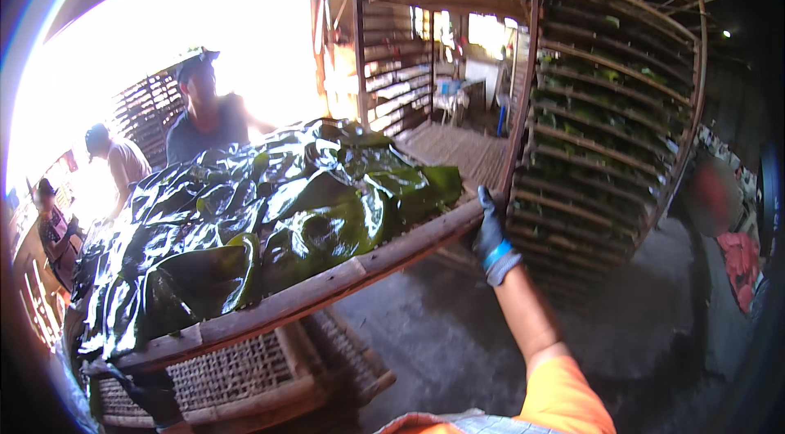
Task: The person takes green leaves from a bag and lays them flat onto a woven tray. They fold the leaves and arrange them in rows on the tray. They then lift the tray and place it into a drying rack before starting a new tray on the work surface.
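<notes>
A wide bamboo tray [352, 270] tilts across the view, heaped with glossy, wet-looking dark green leaves [327, 197]. My right hand [492, 239], in a dark glove with a blue band at the wrist, grips the right end of its near pole. Low on the left, my left hand [151, 395], also dark-gloved and in shadow, holds the near left end; its fingers are partly hidden at the pole. Past the tray's far side stands a person [204, 111] in a cap and dark top, whose hands I cannot make out.
Beneath the tray is another woven bamboo tray [233, 373]. A tall slatted rack [605, 123] with green leaves between its slats rises on the right, beside the grey floor [621, 319]. Two more people, including one in a light shirt [127, 160], are at the far left.
</notes>
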Demonstrator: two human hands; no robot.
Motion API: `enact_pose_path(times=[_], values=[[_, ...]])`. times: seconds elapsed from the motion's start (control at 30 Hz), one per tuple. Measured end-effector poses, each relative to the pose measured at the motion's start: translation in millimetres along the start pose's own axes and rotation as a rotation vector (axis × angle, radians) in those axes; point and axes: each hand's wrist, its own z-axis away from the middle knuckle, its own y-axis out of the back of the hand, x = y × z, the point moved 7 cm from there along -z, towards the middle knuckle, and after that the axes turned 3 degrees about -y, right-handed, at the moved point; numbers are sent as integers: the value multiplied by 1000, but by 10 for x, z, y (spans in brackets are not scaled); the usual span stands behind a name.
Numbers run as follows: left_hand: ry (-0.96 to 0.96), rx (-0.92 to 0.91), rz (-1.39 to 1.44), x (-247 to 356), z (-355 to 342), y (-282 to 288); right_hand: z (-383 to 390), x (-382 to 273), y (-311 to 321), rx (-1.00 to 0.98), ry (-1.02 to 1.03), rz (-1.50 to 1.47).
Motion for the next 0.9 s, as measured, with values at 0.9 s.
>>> enact_pose_path(times=[0.9], values=[[-1028,34,-546,-633,1446,-1599,-1866,-1523,-831,-646,807,-59]])
